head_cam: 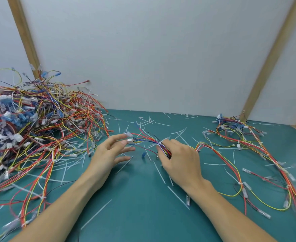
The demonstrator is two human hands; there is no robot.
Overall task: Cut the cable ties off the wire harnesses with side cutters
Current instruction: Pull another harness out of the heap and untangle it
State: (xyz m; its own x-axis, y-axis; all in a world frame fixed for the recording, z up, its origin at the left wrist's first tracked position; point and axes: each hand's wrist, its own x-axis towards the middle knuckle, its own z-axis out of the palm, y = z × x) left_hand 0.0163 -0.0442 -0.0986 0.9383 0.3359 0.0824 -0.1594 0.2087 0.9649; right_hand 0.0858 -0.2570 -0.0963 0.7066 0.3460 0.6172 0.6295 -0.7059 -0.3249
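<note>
We have the harness (pixel 149 139) in the middle of the green mat (pixel 135 215), its far end trailing off to our right. Our right hand (pixel 178 159) grips the bundle just below a white tie (pixel 159 143), fingers curled round the wires; our left hand (pixel 111 151) is released, fingers spread, its fingertips touching the white connector (pixel 128 140) at the free end. No cutters show anywhere in view, so the step looks like laying the harness out and finding its ties. To do it well, we should fan the loose leads away from the tie, keep the bundle pinned, and expose the tie's tail so blades can later bite plastic, not insulation. No writing, labels or brands are legible.
</note>
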